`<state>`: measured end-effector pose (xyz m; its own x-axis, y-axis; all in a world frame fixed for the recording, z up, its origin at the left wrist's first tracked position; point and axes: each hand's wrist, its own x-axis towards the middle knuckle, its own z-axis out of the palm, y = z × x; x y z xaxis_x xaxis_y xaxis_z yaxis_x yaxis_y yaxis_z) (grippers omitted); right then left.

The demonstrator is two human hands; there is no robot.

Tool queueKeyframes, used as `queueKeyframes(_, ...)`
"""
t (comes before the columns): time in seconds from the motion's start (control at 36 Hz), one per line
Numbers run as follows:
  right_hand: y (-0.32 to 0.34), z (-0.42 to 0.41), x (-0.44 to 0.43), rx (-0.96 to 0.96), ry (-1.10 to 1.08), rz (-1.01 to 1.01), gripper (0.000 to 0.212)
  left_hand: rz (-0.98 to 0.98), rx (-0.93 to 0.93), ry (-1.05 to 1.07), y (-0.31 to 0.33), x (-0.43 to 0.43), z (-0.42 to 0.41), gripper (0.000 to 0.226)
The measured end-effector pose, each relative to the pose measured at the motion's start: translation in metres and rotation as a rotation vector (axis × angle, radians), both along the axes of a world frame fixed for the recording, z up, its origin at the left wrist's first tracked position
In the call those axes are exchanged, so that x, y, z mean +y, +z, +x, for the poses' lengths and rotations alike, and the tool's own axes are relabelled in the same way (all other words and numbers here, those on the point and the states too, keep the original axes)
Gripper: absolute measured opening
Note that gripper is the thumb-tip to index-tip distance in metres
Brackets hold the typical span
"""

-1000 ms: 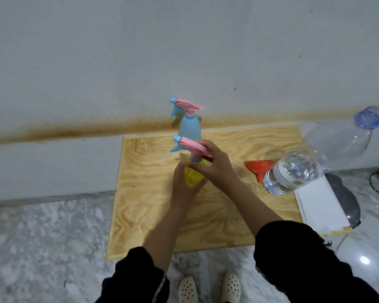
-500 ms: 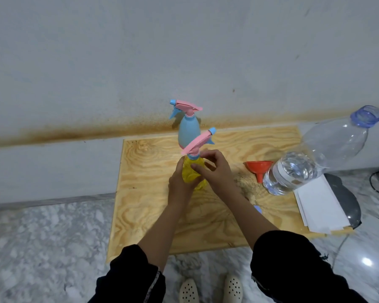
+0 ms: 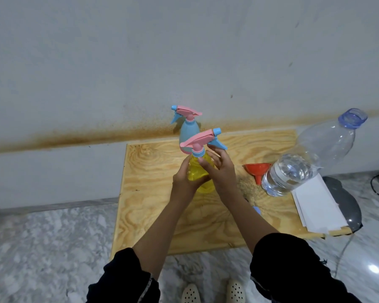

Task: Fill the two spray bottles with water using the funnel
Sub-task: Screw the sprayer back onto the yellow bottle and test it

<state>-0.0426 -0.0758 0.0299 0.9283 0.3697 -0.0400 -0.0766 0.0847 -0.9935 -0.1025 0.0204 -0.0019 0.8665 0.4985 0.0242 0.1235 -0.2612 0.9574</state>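
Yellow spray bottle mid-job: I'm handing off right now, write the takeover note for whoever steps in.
Left hand: wrapped around the yellow spray bottle, holding it upright on the wooden board.
Right hand: fingers at the bottle's neck, just under the pink spray head, which is still on.
Blue spray bottle: standing behind, head on, untouched.
Red funnel: on the board to the right, unused.
Water bottle: beside the funnel, uncapped, partly full.
Done: nothing filled yet, as far as shows.
Left: take off both heads, funnel water into each bottle, refit the heads.
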Motion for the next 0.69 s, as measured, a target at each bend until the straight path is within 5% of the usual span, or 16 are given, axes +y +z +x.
queueKeyframes(0.25,0.040,0.013,-0.011,-0.083,0.059,0.027,0.027,-0.087,0.036,-0.149,0.039,0.013,0.007,0.058)
queueKeyframes(0.44,0.065,0.014,-0.019,-0.217,0.191,-0.025,0.036,-0.017,0.109,-0.280,0.064,0.015,0.006,0.088)
queueKeyframes(0.69,0.079,0.009,-0.020,-0.195,0.079,0.026,0.039,-0.017,0.054,-0.312,0.075,-0.013,-0.014,0.077)
